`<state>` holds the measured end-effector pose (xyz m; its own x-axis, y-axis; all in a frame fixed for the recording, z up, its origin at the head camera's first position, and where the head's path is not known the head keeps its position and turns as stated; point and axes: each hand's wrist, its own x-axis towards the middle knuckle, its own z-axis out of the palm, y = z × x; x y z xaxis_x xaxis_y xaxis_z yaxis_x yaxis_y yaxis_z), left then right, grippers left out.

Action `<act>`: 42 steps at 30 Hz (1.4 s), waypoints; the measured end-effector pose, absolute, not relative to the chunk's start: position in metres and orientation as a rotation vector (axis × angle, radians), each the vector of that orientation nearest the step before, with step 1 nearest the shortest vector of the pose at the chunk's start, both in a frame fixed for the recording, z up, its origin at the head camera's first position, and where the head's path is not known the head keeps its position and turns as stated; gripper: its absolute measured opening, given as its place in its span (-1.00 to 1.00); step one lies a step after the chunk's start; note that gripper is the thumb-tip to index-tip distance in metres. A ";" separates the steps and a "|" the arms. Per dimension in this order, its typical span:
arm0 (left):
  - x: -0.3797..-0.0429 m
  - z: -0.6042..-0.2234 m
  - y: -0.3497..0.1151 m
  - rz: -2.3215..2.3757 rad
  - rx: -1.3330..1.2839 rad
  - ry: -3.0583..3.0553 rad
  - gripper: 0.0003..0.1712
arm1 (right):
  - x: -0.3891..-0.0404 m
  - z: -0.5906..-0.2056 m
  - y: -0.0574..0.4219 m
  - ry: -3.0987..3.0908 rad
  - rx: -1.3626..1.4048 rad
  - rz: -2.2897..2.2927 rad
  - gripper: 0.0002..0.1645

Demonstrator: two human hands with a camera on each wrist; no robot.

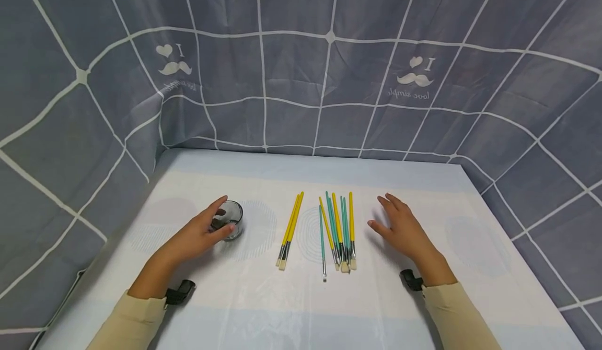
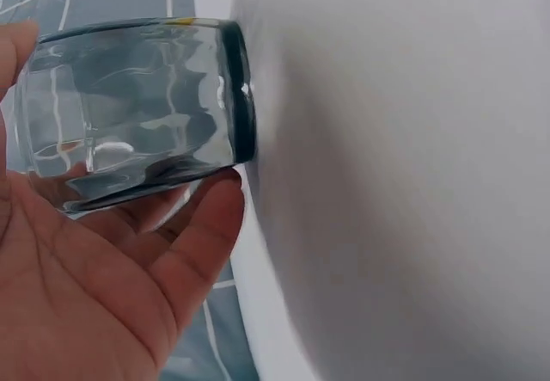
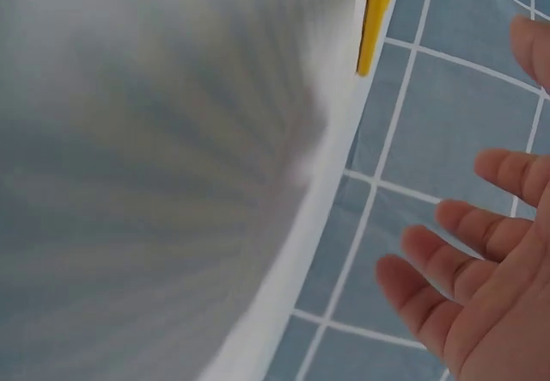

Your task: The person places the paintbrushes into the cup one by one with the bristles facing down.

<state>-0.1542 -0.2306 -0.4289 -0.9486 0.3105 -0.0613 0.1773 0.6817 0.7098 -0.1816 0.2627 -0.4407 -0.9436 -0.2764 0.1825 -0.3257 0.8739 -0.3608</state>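
Note:
A clear drinking glass (image 1: 236,215) stands on the left part of the table, and my left hand (image 1: 199,236) holds it round its side. In the left wrist view, the thumb and fingers lie on opposite sides of the glass (image 2: 137,110), with its thick base right at the tabletop. Two yellow-handled paintbrushes (image 1: 290,227) lie close together to the right of the glass. Farther right is a bunch of several yellow and green paintbrushes (image 1: 337,224), bristles towards me. Beside that bunch, my right hand (image 1: 405,231) has its fingers spread and relaxed, holding nothing.
The white table (image 1: 357,308) has pale printed circles and stripes. A grey curtain (image 1: 291,78) with white grid lines hangs behind the table and along both sides. Each wrist bears a small black camera, such as the left wrist camera (image 1: 181,292).

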 end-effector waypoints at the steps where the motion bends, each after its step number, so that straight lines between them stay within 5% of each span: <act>1: -0.154 -0.429 -0.230 1.126 0.381 2.704 -0.03 | -0.183 -0.441 0.262 -2.926 0.457 0.626 -0.13; 22: -0.157 -0.432 -0.226 1.257 0.354 2.643 -0.08 | -0.203 -0.444 0.239 -2.811 -0.041 1.697 -0.43; 42: -0.151 -0.436 -0.231 1.268 0.333 2.651 -0.07 | -0.217 -0.457 0.215 -2.896 -0.144 1.620 -0.48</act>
